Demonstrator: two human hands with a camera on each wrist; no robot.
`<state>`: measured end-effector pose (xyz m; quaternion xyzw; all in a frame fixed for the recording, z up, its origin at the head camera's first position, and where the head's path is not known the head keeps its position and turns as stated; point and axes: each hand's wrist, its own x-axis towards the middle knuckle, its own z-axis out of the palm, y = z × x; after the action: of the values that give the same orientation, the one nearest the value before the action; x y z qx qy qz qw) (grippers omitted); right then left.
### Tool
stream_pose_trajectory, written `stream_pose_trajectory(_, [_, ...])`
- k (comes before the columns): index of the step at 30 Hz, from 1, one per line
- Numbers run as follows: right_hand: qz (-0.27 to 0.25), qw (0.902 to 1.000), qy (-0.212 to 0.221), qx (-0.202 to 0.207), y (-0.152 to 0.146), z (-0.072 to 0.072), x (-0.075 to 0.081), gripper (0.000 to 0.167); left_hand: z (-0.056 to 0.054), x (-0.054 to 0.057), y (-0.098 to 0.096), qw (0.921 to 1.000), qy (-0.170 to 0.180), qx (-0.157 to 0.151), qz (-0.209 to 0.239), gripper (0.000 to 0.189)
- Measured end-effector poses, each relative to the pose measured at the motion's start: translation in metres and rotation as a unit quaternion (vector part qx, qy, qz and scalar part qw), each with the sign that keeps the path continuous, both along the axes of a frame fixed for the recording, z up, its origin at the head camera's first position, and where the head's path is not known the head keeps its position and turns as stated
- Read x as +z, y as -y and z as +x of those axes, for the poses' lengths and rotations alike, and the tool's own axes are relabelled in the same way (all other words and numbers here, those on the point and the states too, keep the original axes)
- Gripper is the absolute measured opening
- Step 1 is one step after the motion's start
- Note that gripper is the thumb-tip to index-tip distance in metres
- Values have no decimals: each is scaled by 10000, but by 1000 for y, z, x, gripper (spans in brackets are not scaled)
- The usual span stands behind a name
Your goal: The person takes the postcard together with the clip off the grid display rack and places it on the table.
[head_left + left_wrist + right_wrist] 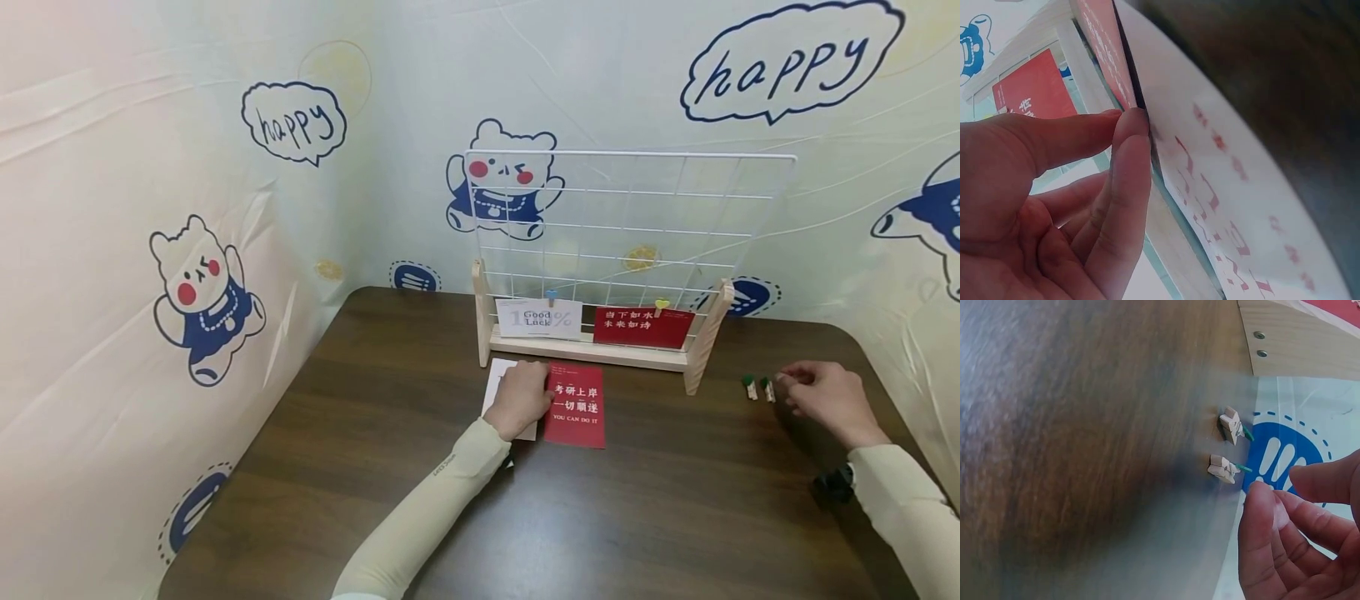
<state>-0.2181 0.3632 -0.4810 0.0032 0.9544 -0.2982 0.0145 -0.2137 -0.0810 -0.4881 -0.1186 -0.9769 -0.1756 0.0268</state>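
Dark tabletop (660, 508) carries clips (1231, 427) near the narrowly parted right hand (828, 402); unclear whether left hand (519, 400) grips cards (575, 408).

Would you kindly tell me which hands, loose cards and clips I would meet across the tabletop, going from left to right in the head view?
Left hand, red rectangular card with white lettering, small wooden clip with a green top, second green-topped wooden clip, right hand.
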Motion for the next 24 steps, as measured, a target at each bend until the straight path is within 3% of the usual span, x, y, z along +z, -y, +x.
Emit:
stream_pose_trajectory(12, [-53, 9990, -407, 191, 13, 4, 7, 36, -3, 2, -4, 9992, -281, 173, 235, 21])
stream_pose_trajectory(24, [-171, 9942, -976, 416, 47, 12, 32, 29, -8, 11, -8, 9944, -597, 106, 864, 37])
